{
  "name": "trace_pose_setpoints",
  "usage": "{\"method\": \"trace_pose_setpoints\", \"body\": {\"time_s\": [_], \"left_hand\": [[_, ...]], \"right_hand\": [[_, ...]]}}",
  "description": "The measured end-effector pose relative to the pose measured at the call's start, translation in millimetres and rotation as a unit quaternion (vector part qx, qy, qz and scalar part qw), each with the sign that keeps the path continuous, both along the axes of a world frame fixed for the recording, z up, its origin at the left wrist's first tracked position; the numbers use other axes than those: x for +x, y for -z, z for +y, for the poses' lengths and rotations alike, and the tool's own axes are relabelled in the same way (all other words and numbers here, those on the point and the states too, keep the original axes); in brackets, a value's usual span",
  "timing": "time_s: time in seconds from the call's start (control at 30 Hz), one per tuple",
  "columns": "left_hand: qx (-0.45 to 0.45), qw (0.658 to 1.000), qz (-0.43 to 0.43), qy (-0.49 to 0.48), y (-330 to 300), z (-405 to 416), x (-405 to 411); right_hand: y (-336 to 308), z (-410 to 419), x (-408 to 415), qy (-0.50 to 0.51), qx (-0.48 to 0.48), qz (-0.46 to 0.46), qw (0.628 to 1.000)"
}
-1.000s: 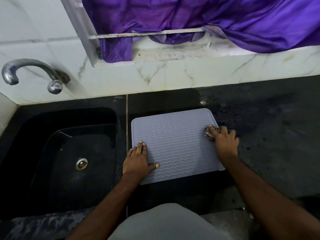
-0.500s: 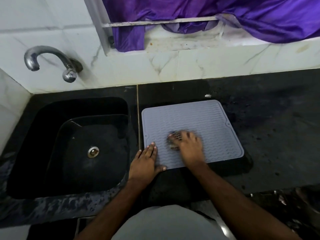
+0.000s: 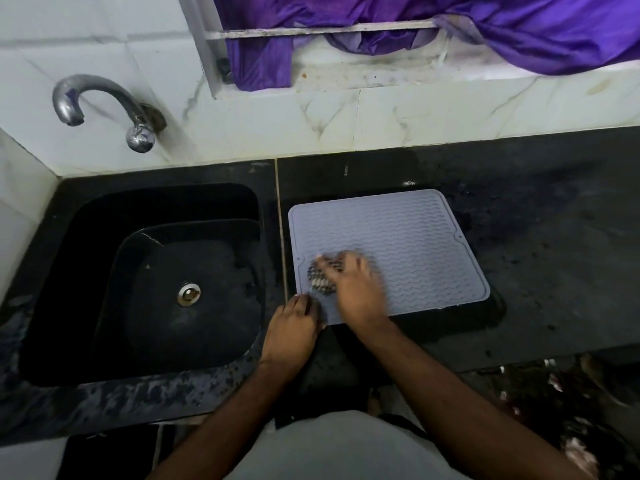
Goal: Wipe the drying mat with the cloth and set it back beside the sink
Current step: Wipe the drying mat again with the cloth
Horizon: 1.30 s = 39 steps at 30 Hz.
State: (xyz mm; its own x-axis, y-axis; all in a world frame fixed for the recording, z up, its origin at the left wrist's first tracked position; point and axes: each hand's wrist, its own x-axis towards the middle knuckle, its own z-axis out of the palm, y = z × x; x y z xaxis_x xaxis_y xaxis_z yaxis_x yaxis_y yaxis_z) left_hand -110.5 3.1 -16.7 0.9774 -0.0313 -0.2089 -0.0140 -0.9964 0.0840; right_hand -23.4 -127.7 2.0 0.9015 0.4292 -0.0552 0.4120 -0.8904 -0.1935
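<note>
A grey ribbed drying mat lies flat on the black counter just right of the sink. My right hand presses a small checked cloth onto the mat's near left part; the hand is blurred. Most of the cloth is hidden under my fingers. My left hand rests flat at the mat's near left corner, fingers together, holding the mat down.
A black sink with a metal drain sits left of the mat, under a curved metal tap. Black counter stretches to the right. A white tiled wall and a purple curtain stand behind.
My right hand has swept the cloth from the mat's right edge across to its near left part. My left hand has stayed at the near left corner.
</note>
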Motion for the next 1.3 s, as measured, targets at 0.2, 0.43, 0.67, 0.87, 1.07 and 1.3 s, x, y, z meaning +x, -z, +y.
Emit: {"method": "trace_pose_setpoints", "body": {"time_s": [0.2, 0.43, 0.67, 0.87, 1.07, 1.3], "left_hand": [[-0.023, 1.0, -0.01, -0.002, -13.7, 3.8, 9.9], [-0.044, 0.999, 0.028, -0.016, -10.7, 10.9, 25.7], [-0.074, 0.996, 0.017, -0.039, -1.5, 15.9, 38.5], [-0.108, 0.989, 0.077, -0.059, -10.5, 16.4, 57.1], [-0.18, 0.981, -0.055, 0.041, -18.8, -16.1, 36.0], [-0.206, 0.975, -0.064, 0.05, 1.2, -55.7, 27.7]], "right_hand": [[5.5, -24.2, 6.8, 0.02, -0.098, -0.041, 0.994], [-8.7, -97.1, 28.0, 0.178, -0.083, -0.026, 0.98], [3.0, -97.5, -0.9, 0.112, 0.1, -0.001, 0.989], [16.5, -94.1, -13.9, 0.12, 0.114, 0.048, 0.985], [14.9, -113.6, 5.4, 0.156, 0.18, 0.055, 0.97], [11.8, -117.6, 5.3, 0.173, 0.213, 0.06, 0.96]]}}
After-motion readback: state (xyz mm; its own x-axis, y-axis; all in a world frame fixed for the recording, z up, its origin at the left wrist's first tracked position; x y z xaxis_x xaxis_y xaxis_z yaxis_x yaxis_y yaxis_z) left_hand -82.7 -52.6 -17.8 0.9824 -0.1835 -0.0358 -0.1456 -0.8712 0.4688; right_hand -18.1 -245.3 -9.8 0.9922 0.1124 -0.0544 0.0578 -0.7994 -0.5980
